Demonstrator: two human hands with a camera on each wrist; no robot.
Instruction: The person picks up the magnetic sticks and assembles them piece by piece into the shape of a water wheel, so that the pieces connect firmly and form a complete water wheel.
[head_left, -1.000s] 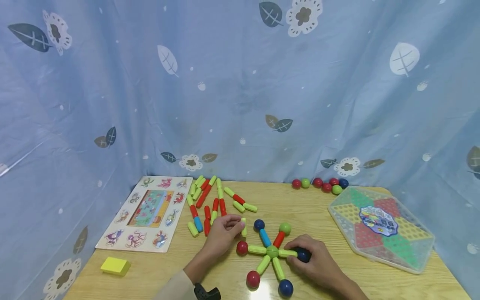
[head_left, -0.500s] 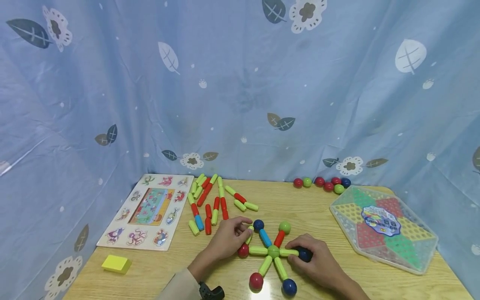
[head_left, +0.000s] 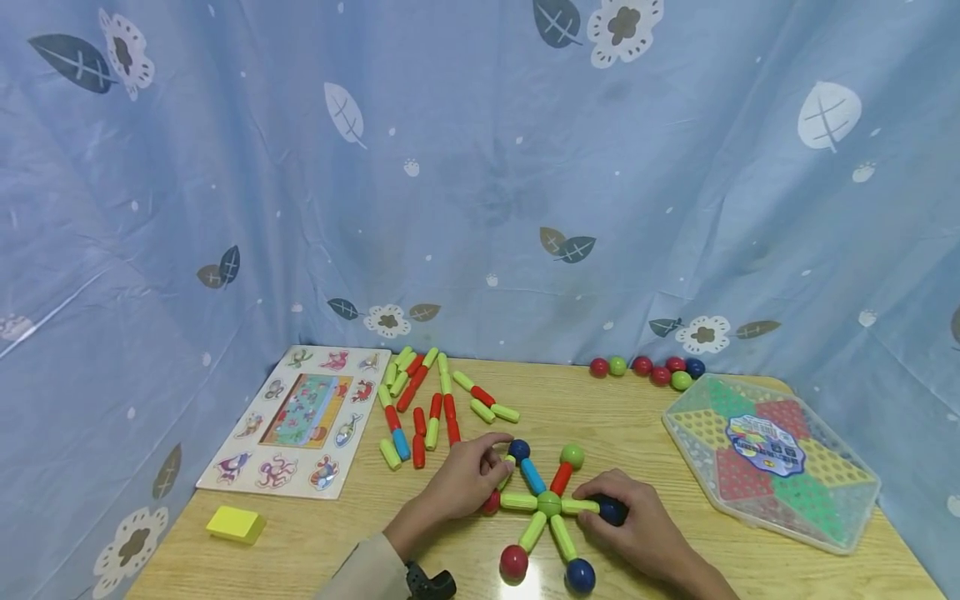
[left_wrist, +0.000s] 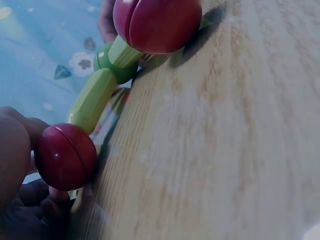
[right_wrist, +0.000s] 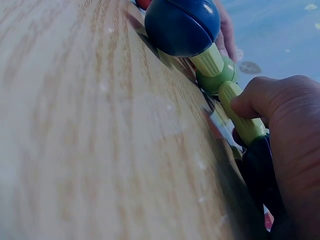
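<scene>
A star of rods and balls lies on the table around a green hub ball [head_left: 549, 503]. My left hand [head_left: 463, 482] pinches a short light green rod [head_left: 507, 472] at the star's left side. This rod sits between the red ball [head_left: 491, 502] and the blue ball [head_left: 519, 450]; whether its ends touch them is hidden by the fingers. On the right, my right hand [head_left: 637, 525] grips the star's right arm, its thumb on a light green rod [right_wrist: 242, 115] and its palm around a dark blue ball [head_left: 612, 510].
Several loose green, red and blue rods [head_left: 412, 387] lie behind the left hand. A sea-animal puzzle board [head_left: 358, 450] and a yellow block [head_left: 236, 525] are at left. Several balls [head_left: 660, 376] line the back edge; a hexagonal game board box [head_left: 772, 450] stands at right.
My left hand has moved right with the light green rod, bringing it in between the red and blue balls and turning it aslant. The right hand has kept its hold.
</scene>
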